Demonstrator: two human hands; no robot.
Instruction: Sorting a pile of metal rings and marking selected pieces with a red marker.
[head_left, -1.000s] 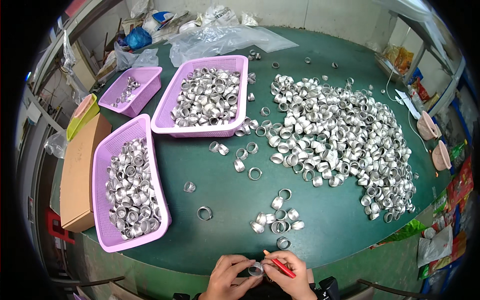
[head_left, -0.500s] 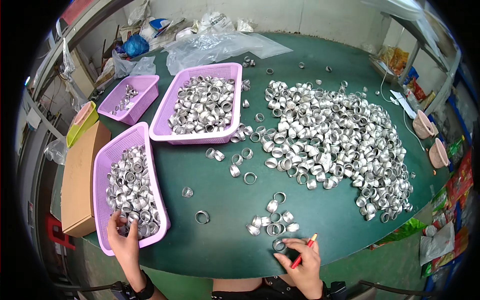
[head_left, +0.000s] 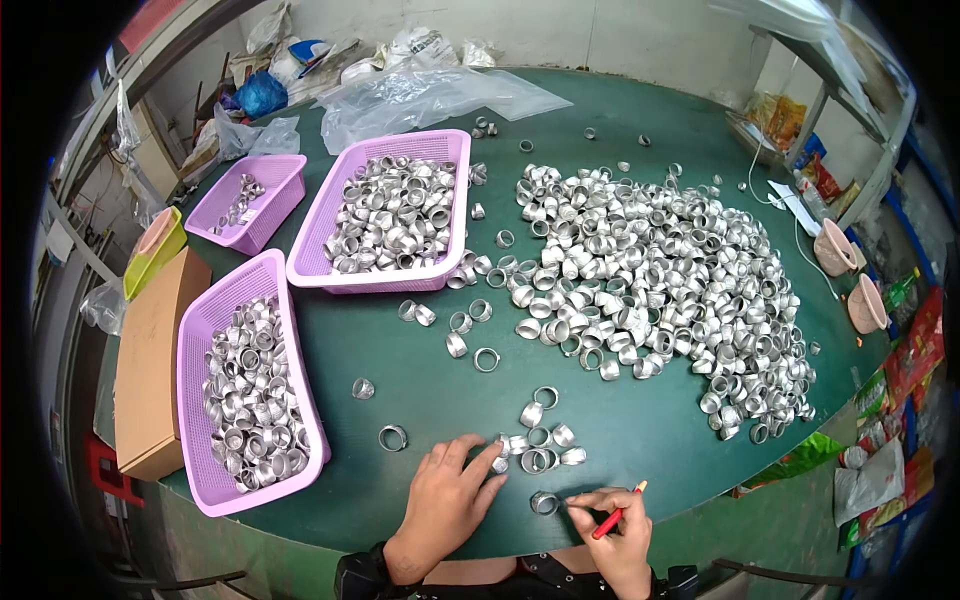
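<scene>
A round green table (head_left: 400, 360) is covered on its right half by a large heap of metal rings (head_left: 660, 270), spread loose so single pieces can be pulled off. Three purple baskets are set to the left within reach: a long one (head_left: 205, 350) near the edge, a large one (head_left: 455, 190) and a small one (head_left: 285, 195) further back, all holding rings. A brown box (head_left: 150, 350) is stood beside the long basket.

A small cluster of rings (head_left: 540, 450) is gathered just ahead of the hands, apart from the heap. The left hand (head_left: 445, 500) is laid flat on the table, fingers spread and released, fingertips touching the cluster's edge. The right hand (head_left: 615, 520) is clenched around a red pen (head_left: 618, 510), held ready beside a single ring (head_left: 543, 502).

Half a second earlier the left hand was over at the long basket; it has since been brought back to the cluster, while the pen has been kept in the right hand
</scene>
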